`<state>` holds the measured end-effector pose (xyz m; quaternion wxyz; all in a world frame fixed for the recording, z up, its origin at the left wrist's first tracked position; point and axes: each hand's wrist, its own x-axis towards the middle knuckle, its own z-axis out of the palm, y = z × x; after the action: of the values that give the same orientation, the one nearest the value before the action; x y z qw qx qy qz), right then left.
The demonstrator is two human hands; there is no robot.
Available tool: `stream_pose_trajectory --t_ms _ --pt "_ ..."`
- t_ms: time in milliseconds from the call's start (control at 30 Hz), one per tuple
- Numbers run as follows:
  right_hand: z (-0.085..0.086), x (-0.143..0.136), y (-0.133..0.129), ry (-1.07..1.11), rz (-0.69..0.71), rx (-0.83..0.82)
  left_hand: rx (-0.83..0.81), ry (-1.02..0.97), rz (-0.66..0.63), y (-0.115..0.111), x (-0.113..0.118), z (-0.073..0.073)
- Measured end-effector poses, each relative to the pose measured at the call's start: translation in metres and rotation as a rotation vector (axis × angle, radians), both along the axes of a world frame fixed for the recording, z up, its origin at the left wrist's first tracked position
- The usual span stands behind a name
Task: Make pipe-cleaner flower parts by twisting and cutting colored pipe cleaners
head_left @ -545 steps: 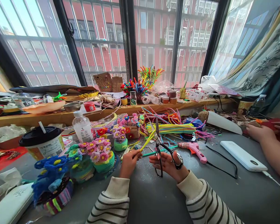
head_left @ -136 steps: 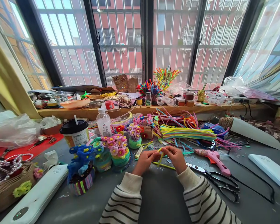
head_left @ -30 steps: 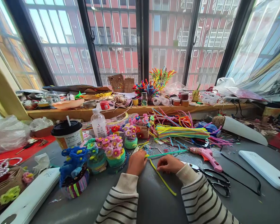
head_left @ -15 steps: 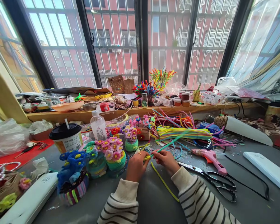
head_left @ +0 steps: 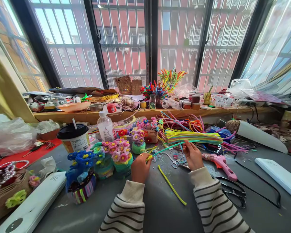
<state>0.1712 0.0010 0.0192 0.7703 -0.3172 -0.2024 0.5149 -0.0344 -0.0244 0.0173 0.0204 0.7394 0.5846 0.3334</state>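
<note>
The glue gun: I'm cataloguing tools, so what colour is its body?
The glue gun is pink, best seen in the head view.

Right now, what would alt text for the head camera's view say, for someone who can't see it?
Two hands, left and right, hold a green pipe cleaner over a cluttered grey table. A yellow piece lies nearby, with fuzzy flower pots leftward and a pink glue gun rightward.

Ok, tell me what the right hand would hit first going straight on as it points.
Past the teal stem it holds, the right hand would probably meet the bundle of yellow stems; depth is unclear.
</note>
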Motion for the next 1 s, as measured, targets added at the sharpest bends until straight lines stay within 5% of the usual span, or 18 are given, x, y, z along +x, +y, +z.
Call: stream_pose_trajectory --t_ms 400,500,600,767,900,1000 --pt "0.004 0.033 -0.002 0.109 -0.242 0.043 -0.001 -0.067 0.084 0.002 -0.001 0.0" --pt "0.003 0.021 -0.004 -0.054 -0.106 0.013 -0.004 -0.09 0.084 0.001 -0.001 0.001" --pt "0.001 -0.008 -0.009 -0.408 0.182 -0.043 -0.007 -0.122 0.061 0.002 -0.001 0.0" --pt "-0.008 -0.048 -0.014 -0.68 0.499 0.058 -0.02 -0.095 -0.16 0.002 0.002 -0.003" --pt "-0.013 -0.047 -0.011 -0.652 0.412 0.089 -0.067 -0.053 -0.253 0.001 0.007 0.001" --pt "-0.012 -0.037 -0.009 -0.574 0.254 0.038 -0.086 -0.048 -0.21 0.0 0.007 0.004"
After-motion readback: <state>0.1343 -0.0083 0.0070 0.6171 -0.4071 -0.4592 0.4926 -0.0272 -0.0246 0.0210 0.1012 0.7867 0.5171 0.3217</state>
